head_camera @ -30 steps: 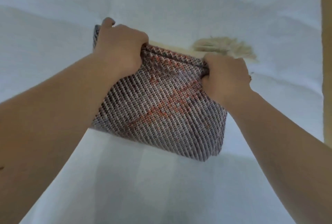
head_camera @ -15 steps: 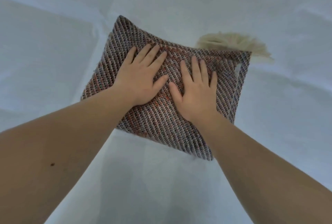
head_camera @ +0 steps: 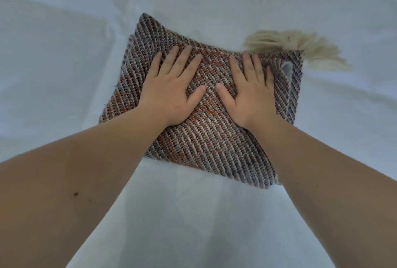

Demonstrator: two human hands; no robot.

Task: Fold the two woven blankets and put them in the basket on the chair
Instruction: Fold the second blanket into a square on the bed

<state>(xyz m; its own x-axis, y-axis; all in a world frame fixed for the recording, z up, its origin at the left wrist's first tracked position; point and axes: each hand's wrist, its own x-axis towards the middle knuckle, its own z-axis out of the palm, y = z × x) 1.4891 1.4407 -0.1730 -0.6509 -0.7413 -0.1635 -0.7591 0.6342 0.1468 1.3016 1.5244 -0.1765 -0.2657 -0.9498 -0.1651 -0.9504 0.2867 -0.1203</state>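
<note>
— Both hands have let go of the far edge they were gripping a second ago and now lie flat on top. What's on the left?

— Bare sheet (head_camera: 53, 74), white and wrinkled. Then the left hand (head_camera: 171, 87), palm down on the blanket (head_camera: 206, 139), fingers (head_camera: 182, 59) spread wide and holding nothing. It presses; it doesn't grip.

— And the blanket itself?

— Folded into a thick square, lying on the sheet in the middle of the view, turned a little askew. Since half a second ago it has hardly shifted.

— Right of that?

— The right hand (head_camera: 251, 96), also flat and splayed, fingertips reaching the far edge, grasping nothing. Beyond it a cream fringe (head_camera: 300, 46) sticks out from the far right corner, and a small gap shows in the layers at the right edge.

— So how far along are we?

— I'd say this blanket's folding is done or nearly so; the hands seem to be flattening it. It isn't in the basket yet. Neither basket, chair nor second blanket is in view, so I can't tell whether that one is folded or stowed.
</note>
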